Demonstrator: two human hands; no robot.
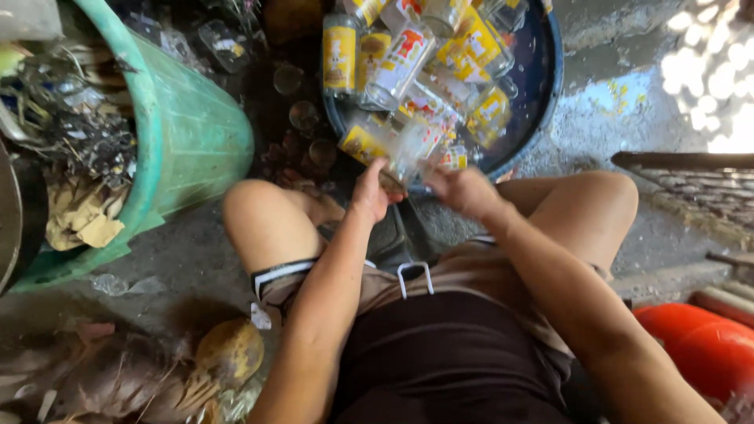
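Clear glass sits between our hands: the left hand (371, 192) and right hand (463, 191) both grip one jar (412, 149) at the tub's (550, 86) near rim. Many labelled jars (408, 55) remain piled in the tub, their yellow labels on.

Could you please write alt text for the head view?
Seated person's left hand and right hand together hold a clear glass jar over a dark basin of yellow-labelled jars; a green bin stands alongside.
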